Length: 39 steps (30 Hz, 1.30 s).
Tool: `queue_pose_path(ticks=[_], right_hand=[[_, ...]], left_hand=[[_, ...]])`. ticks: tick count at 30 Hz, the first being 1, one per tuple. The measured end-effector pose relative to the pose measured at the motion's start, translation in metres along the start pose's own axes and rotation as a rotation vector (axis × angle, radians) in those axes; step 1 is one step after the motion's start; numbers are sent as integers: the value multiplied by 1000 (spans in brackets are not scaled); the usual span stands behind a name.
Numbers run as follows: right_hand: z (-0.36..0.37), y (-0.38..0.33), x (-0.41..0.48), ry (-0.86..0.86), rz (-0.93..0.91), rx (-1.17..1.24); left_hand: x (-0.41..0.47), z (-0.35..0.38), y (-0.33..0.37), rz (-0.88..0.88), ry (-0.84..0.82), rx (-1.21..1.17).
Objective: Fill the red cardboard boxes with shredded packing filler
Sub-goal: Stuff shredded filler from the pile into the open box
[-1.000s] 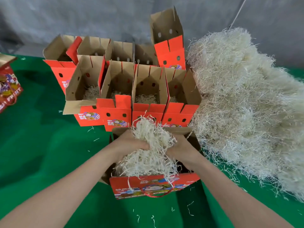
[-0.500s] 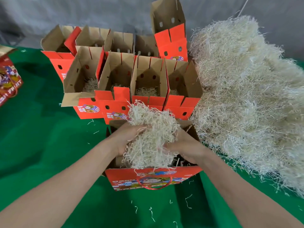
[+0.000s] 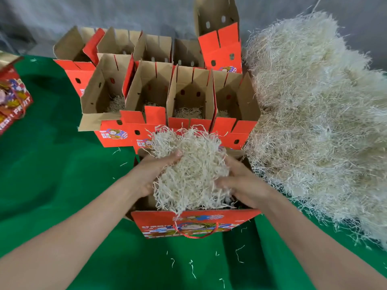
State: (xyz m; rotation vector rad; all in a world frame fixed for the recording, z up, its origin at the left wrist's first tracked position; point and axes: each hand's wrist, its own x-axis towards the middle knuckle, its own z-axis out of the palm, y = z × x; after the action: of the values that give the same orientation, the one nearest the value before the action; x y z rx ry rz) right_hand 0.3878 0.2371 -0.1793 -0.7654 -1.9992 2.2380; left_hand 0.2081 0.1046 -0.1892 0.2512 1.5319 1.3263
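Head view: the left hand (image 3: 152, 174) and right hand (image 3: 240, 185) clasp 1 wad (image 3: 188, 168) of filler from either side, fingertips buried in it, above the near box (image 3: 188, 222), whose inside it mostly hides. Behind, 4 open boxes (image 3: 189, 86) show filler low inside; the pile (image 3: 314, 111) runs off the right edge.

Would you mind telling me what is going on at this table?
A person grips a clump of shredded filler between left hand and right hand, over the nearest red box. The four open boxes right behind hold a little filler each. A filler heap lies at the right on the green cloth.
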Motion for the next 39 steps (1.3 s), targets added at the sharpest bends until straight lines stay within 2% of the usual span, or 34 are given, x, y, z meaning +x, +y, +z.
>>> queue_pose_path(ticks=[3, 5, 7, 9, 18, 20, 22, 24, 25, 27, 29, 34, 39], right_hand=[[13, 11, 10, 208, -31, -42], [7, 13, 10, 284, -42, -31], [-6, 14, 3, 257, -46, -34], [-18, 10, -5, 262, -36, -103], [-48, 6, -25, 373, 58, -231], [-47, 2, -25, 401, 58, -244], [-41, -3, -23, 385, 18, -282], [-28, -8, -20, 292, -20, -260], [-21, -9, -17, 227, -24, -250], [-9, -6, -10, 134, -25, -238], [-2, -5, -5, 130, -30, -201], [-16, -7, -11, 261, -58, -197], [-29, -1, -11, 381, 20, -81]], left_hand=[[-4, 5, -3, -30, -157, 11], [-5, 1, -6, -26, -251, 180], [-4, -5, -10, 8, -177, 325], [0, -12, -9, 50, -86, 344], [-2, -36, -2, 64, -79, 260], [-5, -37, -1, 50, -110, 226], [-11, -37, 4, 7, -234, 199], [-18, -29, 11, -7, -369, 275], [-19, -22, 13, -13, -381, 324], [-17, -2, 13, -28, -324, 409], [-13, 14, 8, -15, -247, 484], [2, 2, 3, 144, 77, 497], [7, -23, 3, 158, 123, 534]])
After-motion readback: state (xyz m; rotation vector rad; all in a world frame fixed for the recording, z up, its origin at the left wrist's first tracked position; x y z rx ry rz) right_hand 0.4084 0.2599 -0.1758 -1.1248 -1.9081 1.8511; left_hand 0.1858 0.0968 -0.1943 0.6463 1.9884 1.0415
